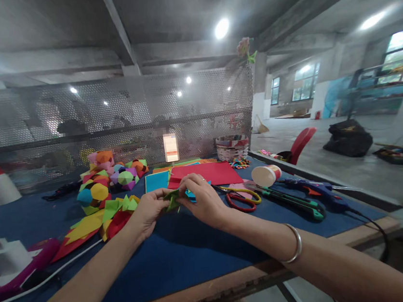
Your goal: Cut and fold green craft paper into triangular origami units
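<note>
Between my two hands, above the blue tabletop [183, 250], is a small piece of folded green paper [171, 200]. My left hand [151, 207] pinches its left side, and my right hand [203, 199] grips it from the right, fingers curled over part of it. Bits of blue paper [191, 196] show by the right fingers; whether they are joined to the green piece I cannot tell. Behind my hands lie red paper sheets [211, 173] and blue paper [157, 181]. Scissors [241, 199] with red and yellow handles lie just right of my right hand.
Colourful folded-paper balls [98, 189] and loose paper pieces [89, 225] sit at the left, near a purple power strip [46, 253] with a white cable. At the right are a green utility knife [294, 201], a paper cup [264, 176], a glue gun [319, 195] and a basket [232, 147].
</note>
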Demonstrator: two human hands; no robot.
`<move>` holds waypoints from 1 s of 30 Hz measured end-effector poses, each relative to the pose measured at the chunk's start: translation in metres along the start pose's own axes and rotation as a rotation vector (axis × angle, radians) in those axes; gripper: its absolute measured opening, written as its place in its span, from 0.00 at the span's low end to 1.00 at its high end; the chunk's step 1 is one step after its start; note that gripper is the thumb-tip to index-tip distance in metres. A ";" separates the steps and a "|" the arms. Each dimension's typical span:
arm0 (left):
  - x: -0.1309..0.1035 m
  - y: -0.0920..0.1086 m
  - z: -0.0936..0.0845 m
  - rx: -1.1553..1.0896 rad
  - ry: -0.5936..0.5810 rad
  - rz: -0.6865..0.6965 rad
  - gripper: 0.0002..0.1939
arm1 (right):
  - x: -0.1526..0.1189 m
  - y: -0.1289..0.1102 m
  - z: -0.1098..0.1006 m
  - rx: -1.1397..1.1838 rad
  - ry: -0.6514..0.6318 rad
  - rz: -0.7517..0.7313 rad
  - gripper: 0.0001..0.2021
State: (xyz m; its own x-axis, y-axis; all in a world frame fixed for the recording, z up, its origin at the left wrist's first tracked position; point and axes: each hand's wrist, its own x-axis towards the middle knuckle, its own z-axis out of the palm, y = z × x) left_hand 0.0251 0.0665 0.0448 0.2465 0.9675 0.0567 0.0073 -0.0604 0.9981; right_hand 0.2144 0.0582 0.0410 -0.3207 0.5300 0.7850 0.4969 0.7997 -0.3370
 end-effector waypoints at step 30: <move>0.001 -0.001 0.004 0.364 0.030 0.044 0.16 | 0.006 0.000 -0.002 0.185 -0.153 0.382 0.11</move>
State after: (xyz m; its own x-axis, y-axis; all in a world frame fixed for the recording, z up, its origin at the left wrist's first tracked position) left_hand 0.0293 0.0668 0.0433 0.2263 0.9683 0.1058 0.3425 -0.1808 0.9220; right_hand 0.2142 0.0608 0.0472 -0.2645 0.8217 0.5048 0.4547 0.5679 -0.6861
